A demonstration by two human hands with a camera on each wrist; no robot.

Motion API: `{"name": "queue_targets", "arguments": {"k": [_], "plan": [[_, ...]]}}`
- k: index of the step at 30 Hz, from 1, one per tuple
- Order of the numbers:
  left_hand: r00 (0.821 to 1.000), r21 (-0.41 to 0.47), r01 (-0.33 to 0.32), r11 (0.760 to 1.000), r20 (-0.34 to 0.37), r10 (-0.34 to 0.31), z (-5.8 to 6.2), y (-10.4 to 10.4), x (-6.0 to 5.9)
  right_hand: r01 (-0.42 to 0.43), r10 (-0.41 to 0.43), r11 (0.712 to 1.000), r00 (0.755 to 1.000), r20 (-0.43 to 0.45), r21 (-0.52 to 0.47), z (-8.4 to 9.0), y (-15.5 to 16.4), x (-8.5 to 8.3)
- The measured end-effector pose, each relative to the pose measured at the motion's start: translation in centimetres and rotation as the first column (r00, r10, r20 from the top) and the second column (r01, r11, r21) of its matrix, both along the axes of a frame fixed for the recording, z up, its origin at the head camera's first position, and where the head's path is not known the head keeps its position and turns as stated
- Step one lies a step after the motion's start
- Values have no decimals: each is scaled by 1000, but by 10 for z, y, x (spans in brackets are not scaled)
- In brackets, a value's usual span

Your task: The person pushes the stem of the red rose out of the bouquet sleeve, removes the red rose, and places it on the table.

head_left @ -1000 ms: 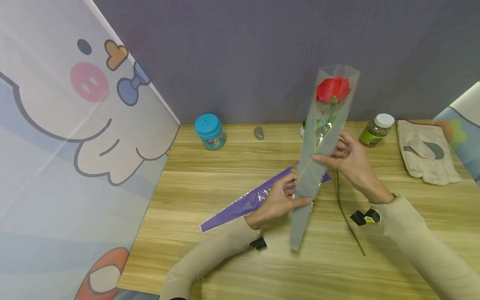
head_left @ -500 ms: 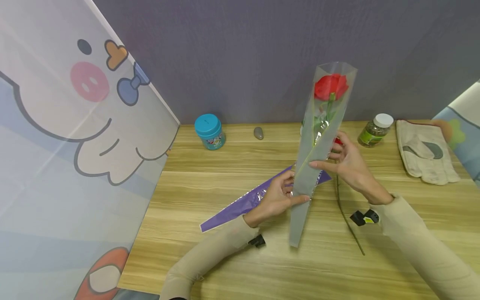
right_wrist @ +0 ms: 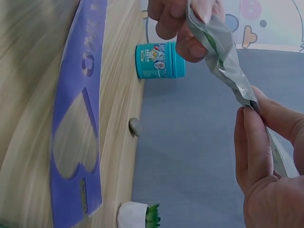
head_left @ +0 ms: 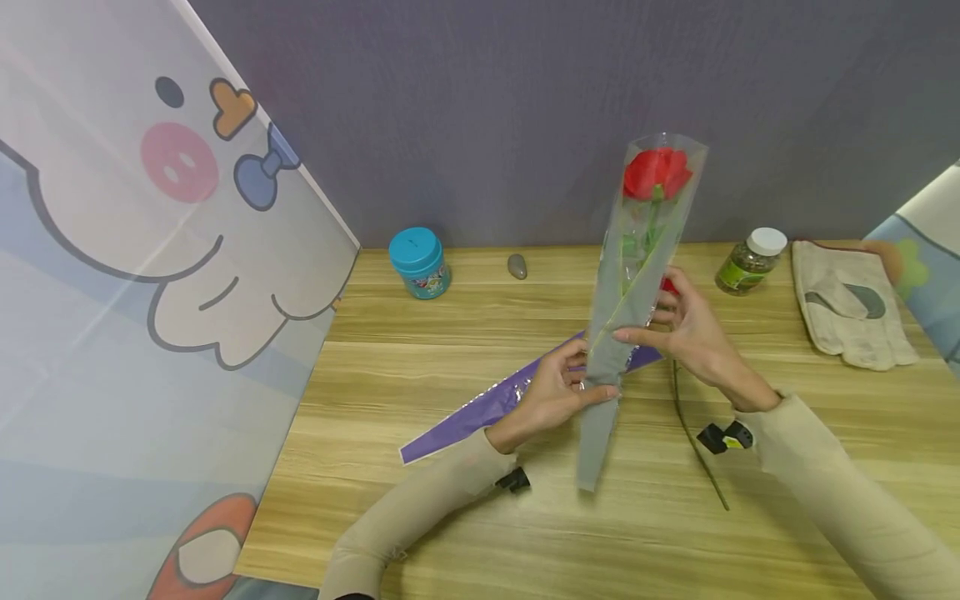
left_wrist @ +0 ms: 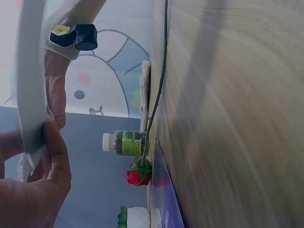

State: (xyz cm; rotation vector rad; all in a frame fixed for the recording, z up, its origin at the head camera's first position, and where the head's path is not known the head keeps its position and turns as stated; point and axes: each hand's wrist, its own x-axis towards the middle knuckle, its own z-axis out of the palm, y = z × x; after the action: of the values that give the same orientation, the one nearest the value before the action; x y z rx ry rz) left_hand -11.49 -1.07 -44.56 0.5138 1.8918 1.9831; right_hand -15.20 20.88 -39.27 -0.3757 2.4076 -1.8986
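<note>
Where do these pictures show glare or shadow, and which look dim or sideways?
Head view: fairly bright, small glints on the purple sleeve; left wrist view: dimmer and sideways, a dark shadow band across the table, the gray sleeve pale and soft-edged near the lens; right wrist view: also dim and sideways, dark shading at the upper left, the blue jar seemingly tipped over.

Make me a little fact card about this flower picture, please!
Flower: red rose inside a gray-and-clear sleeve
Left hand: pinches the sleeve nearer its narrow end
Right hand: pinches it nearer the middle
On the table: purple wrapper, loose rose, blue tub, gray stone, white-lidded jar, pale glove, potted plant
</note>
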Motion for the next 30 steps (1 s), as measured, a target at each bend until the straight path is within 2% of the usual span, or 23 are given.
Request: {"name": "queue_targets", "arguments": {"k": [8,19,24,30], "plan": [[998,4,-47,999,-42,47,0,-3,-4,-49,48,999,997,-53,-8,-4,-7,2],[989,23,-145,989,-2,145,2,-5,-7,-73,67,992,996,-62,-103,-12,-20,7],[987,-7,-159,987,-2,159,4,-7,-7,-45,40,996,997,-64,-80,-12,-22,11],[988,-12,-152,988,6,152,3,-7,-7,-44,38,993,998,-51,-111,-11,-20,13]]}}
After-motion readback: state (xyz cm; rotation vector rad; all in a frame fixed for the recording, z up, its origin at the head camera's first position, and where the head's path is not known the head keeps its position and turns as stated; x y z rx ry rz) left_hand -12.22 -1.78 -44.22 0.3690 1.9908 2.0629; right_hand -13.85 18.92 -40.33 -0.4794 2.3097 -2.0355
